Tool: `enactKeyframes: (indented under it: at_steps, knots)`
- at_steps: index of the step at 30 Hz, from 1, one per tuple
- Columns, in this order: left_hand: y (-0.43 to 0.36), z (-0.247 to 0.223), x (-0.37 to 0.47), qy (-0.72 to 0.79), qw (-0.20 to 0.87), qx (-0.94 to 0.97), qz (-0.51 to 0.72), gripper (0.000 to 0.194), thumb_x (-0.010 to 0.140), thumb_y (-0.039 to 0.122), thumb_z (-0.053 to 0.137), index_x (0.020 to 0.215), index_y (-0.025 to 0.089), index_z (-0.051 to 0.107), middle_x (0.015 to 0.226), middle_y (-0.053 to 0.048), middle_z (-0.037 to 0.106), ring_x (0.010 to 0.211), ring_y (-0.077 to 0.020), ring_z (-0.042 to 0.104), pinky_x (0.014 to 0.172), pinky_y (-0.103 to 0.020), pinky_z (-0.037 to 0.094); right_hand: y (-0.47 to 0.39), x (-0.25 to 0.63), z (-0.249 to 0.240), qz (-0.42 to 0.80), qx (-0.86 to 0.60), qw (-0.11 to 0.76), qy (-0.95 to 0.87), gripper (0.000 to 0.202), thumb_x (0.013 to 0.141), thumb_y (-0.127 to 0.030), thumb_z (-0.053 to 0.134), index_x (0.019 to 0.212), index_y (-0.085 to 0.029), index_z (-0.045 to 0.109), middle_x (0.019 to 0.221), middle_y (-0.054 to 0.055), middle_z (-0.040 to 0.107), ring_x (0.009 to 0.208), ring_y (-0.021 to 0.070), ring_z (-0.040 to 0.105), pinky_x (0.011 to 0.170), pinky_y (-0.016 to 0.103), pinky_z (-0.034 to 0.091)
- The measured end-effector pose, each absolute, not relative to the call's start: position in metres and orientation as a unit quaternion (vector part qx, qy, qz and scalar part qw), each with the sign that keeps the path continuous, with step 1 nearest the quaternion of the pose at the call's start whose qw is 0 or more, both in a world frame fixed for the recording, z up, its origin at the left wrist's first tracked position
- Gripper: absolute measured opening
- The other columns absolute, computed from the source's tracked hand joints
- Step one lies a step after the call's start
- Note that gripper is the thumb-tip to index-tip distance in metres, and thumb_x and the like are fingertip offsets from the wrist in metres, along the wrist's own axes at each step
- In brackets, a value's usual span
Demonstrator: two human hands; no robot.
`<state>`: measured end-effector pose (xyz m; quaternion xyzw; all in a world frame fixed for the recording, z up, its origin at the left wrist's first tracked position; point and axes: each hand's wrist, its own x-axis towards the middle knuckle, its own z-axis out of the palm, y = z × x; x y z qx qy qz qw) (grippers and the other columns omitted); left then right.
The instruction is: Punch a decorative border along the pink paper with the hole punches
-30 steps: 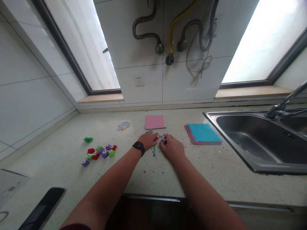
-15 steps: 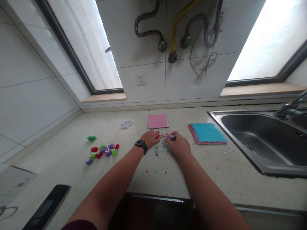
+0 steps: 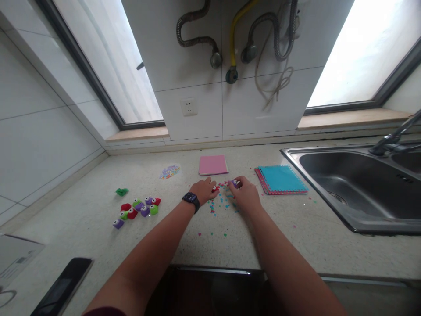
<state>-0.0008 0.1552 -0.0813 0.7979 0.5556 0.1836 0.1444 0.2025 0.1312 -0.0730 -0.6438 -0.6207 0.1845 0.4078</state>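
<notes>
My left hand (image 3: 203, 190), with a black watch (image 3: 190, 199) on its wrist, has its fingers closed on a small red paper punch (image 3: 215, 188) low over the counter. Between the thumb and fingers of my right hand (image 3: 245, 193) is a small purple paper punch (image 3: 234, 182) with a white, eye-like top. Tiny coloured confetti (image 3: 224, 200), some heart-shaped, lies scattered between and below both hands. To the left sits a cluster of similar red, green and purple paper punches (image 3: 144, 211).
Pink paper (image 3: 213, 165) lies behind my hands. A blue sheet (image 3: 282, 179) with a dotted edge tops a stack beside the sink (image 3: 349, 221). Leftward are a confetti patch (image 3: 170, 171), a green crumpled piece (image 3: 121, 192), a phone-like black device (image 3: 62, 287) and a white box (image 3: 18, 259).
The camera view has shifted slightly. More of the red punch shows at my left fingertips. Both hands stay over the confetti with the same punches.
</notes>
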Motion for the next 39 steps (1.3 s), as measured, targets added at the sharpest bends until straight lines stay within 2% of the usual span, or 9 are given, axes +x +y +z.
enactKeyframes:
  at_steps: [3, 6, 10, 14, 20, 27, 34, 37, 39]
  knots:
    - [0.158, -0.077, -0.003, 0.562, 0.217, 0.753, 0.265, 0.031, 0.079, 0.049, 0.070, 0.089, 0.022, 0.058, 0.099, -0.006, 0.058, 0.093, -0.0241, 0.059, 0.081, -0.035, 0.046, 0.132, 0.204, -0.072, 0.216, -0.632, 0.436, -0.603, 0.027, 0.080, -0.046, 0.064, 0.088, -0.020, 0.067, 0.072, 0.003, 0.066, 0.067, 0.0191, 0.058, 0.065, 0.029, 0.038]
    - [0.162, -0.070, -0.005, 0.575, 0.305, 0.665, 0.366, 0.033, 0.090, 0.056, 0.051, 0.088, 0.023, 0.049, 0.087, -0.002, 0.053, 0.076, -0.0166, 0.056, 0.062, -0.026, 0.044, 0.136, 0.205, -0.071, 0.272, -0.607, 0.476, -0.576, 0.031, 0.079, -0.049, 0.064, 0.085, -0.019, 0.067, 0.068, 0.002, 0.063, 0.065, 0.0176, 0.056, 0.063, 0.029, 0.039]
    - [0.161, -0.061, -0.010, 0.537, 0.470, 0.535, 0.452, 0.043, 0.093, 0.064, 0.027, 0.089, 0.024, 0.041, 0.081, 0.001, 0.048, 0.051, -0.0089, 0.043, 0.039, -0.018, 0.024, 0.142, 0.205, -0.073, 0.384, -0.554, 0.531, -0.513, 0.038, 0.076, -0.053, 0.067, 0.085, -0.016, 0.065, 0.068, 0.000, 0.061, 0.060, 0.0146, 0.053, 0.056, 0.026, 0.041]
    - [0.149, -0.053, -0.020, 0.442, 0.614, 0.448, 0.476, 0.041, 0.085, 0.064, 0.044, 0.085, 0.022, 0.043, 0.077, 0.001, 0.047, 0.049, -0.0068, 0.040, 0.035, -0.014, 0.017, 0.143, 0.204, -0.069, 0.517, -0.494, 0.554, -0.427, 0.036, 0.076, -0.053, 0.065, 0.083, -0.019, 0.057, 0.061, -0.004, 0.052, 0.049, 0.0118, 0.047, 0.045, 0.024, 0.041]
    - [0.137, -0.047, -0.024, 0.349, 0.703, 0.370, 0.497, 0.034, 0.082, 0.055, 0.055, 0.087, 0.022, 0.048, 0.077, 0.001, 0.048, 0.050, -0.0059, 0.039, 0.034, -0.011, 0.016, 0.140, 0.208, -0.057, 0.663, -0.391, 0.547, -0.330, 0.030, 0.079, -0.050, 0.057, 0.075, -0.023, 0.044, 0.054, -0.007, 0.042, 0.040, 0.0094, 0.036, 0.036, 0.021, 0.034]
    - [0.130, -0.047, -0.020, 0.375, 0.686, 0.371, 0.501, 0.036, 0.085, 0.058, 0.051, 0.090, 0.023, 0.048, 0.075, 0.004, 0.048, 0.044, -0.0045, 0.037, 0.034, -0.013, 0.016, 0.142, 0.206, -0.060, 0.702, -0.356, 0.532, -0.312, 0.026, 0.082, -0.044, 0.057, 0.074, -0.022, 0.046, 0.054, -0.006, 0.042, 0.041, 0.0076, 0.034, 0.036, 0.018, 0.032]
    - [0.072, -0.050, -0.060, 0.519, 0.507, 0.467, 0.505, 0.038, 0.089, 0.060, 0.051, 0.098, 0.024, 0.050, 0.072, 0.004, 0.056, 0.042, -0.0066, 0.042, 0.037, -0.016, 0.024, 0.128, 0.188, -0.058, 0.640, -0.412, 0.509, -0.402, 0.032, 0.082, -0.053, 0.055, 0.079, -0.023, 0.047, 0.056, -0.006, 0.045, 0.041, 0.0095, 0.039, 0.038, 0.021, 0.038]
    - [0.032, -0.050, -0.098, 0.575, 0.410, 0.519, 0.482, 0.033, 0.087, 0.053, 0.062, 0.093, 0.021, 0.058, 0.072, 0.003, 0.058, 0.052, -0.0100, 0.048, 0.047, -0.020, 0.037, 0.114, 0.157, -0.052, 0.587, -0.423, 0.479, -0.497, 0.033, 0.083, -0.053, 0.055, 0.084, -0.020, 0.054, 0.064, -0.002, 0.054, 0.047, 0.0109, 0.046, 0.042, 0.023, 0.040]
    - [0.006, -0.052, -0.125, 0.609, 0.340, 0.551, 0.458, 0.028, 0.083, 0.046, 0.069, 0.096, 0.020, 0.064, 0.089, -0.004, 0.066, 0.078, -0.0176, 0.061, 0.067, -0.026, 0.047, 0.101, 0.126, -0.049, 0.539, -0.422, 0.447, -0.576, 0.032, 0.084, -0.050, 0.057, 0.084, -0.018, 0.059, 0.070, 0.001, 0.060, 0.054, 0.0119, 0.052, 0.048, 0.023, 0.040]
